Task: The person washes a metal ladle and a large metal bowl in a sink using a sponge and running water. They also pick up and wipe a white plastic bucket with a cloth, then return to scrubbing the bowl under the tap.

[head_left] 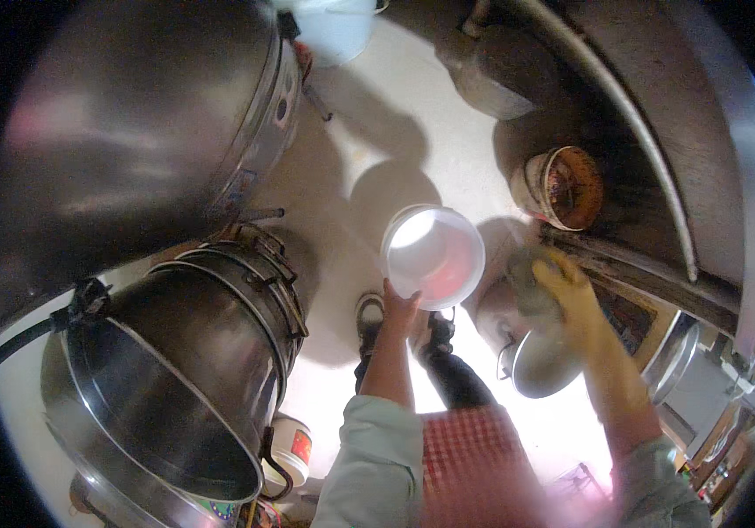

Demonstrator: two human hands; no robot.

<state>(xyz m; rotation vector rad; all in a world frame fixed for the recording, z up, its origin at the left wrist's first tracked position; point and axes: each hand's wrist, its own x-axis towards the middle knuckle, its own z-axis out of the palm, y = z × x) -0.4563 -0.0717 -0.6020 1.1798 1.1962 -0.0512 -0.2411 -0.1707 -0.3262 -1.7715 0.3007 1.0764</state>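
My bare left hand (403, 305) grips the near left rim of a white plastic bucket (434, 257), which is tilted so that its inside shows, with light and pink tones on its wall. My right hand (558, 274) wears a long yellow rubber glove and is blurred. At its fingers is a dull greyish thing (530, 280), too blurred to name; whether the hand is closed on it I cannot tell. Below the glove a round metal pot or lid (545, 366) with a wire handle is partly hidden by the forearm.
Large metal vessels, one cylindrical and open (173, 389), one broad (140, 119), stand at the left. A stained bucket (572, 188) is at the right, beside a dark counter or ledge. A pale blue bucket (331, 30) is at the top, a white tub (291, 449) at lower left.
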